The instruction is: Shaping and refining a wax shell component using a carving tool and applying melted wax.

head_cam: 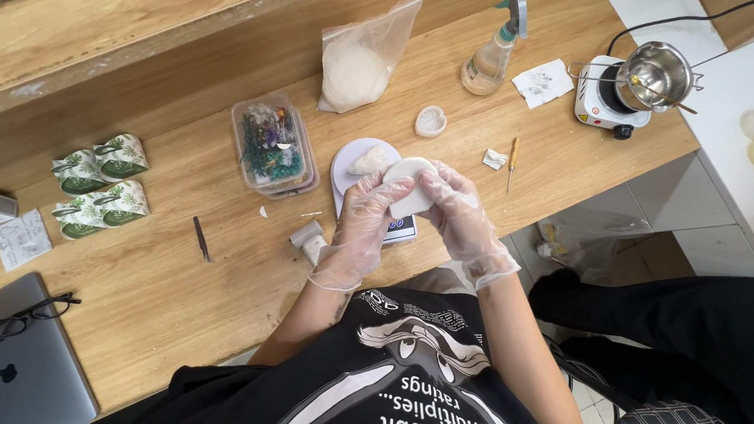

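Landmark: the scale [369, 190] on the table [175, 287], white lumps on its pan.
Left of scale: tweezers [201, 238], then a clear box [273, 146] of dried flowers.
Left hand [361, 228]: gloved, fingers pinching the white disc's near edge, just above the scale.
Disc [410, 184]: held between both hands, clear of the pan.
Right hand [461, 218]: gloved, thumb pressed on the disc's face.
Tip: I'd support the rim evenly, press gently, stay over the scale.
Right of scale: awl [512, 159], hotplate [608, 102] with steel pot.

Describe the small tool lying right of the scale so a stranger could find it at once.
Start at the wooden table and find the white digital scale near its front edge. Just right of it, past a crumpled white scrap, lies a thin awl-like tool. Its yellow-orange handle sets it apart.
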